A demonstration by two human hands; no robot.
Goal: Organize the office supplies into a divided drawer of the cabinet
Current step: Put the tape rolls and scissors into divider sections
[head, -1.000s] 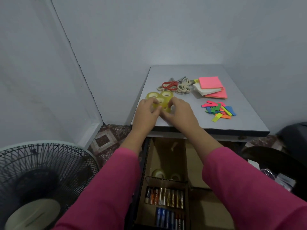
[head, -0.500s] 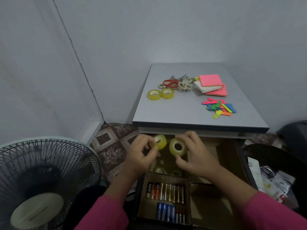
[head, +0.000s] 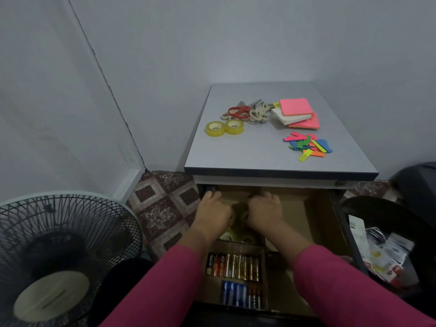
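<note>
Both my hands are down in the open cardboard-divided drawer (head: 316,208) under the cabinet top (head: 247,159). My left hand (head: 211,212) and my right hand (head: 265,210) each grip a yellow tape roll over the back left compartment; the rolls are mostly hidden, with one dark edge (head: 239,207) showing between the hands. Two more tape rolls (head: 227,236) lie in that compartment below. Batteries (head: 232,266) fill the front compartments. On the cabinet top lie two tape rolls (head: 214,129), scissors (head: 238,111), sticky note pads (head: 296,107) and coloured page flags (head: 306,146).
A standing fan (head: 54,256) is at the lower left, close to my left sleeve. A dark bin with packets (head: 387,253) stands right of the drawer. The cabinet sits in a wall corner on patterned floor tiles (head: 162,208).
My hands picked two tape rolls off the cabinet top, carried them down past its front edge, and now hold them low inside the drawer's back left compartment.
</note>
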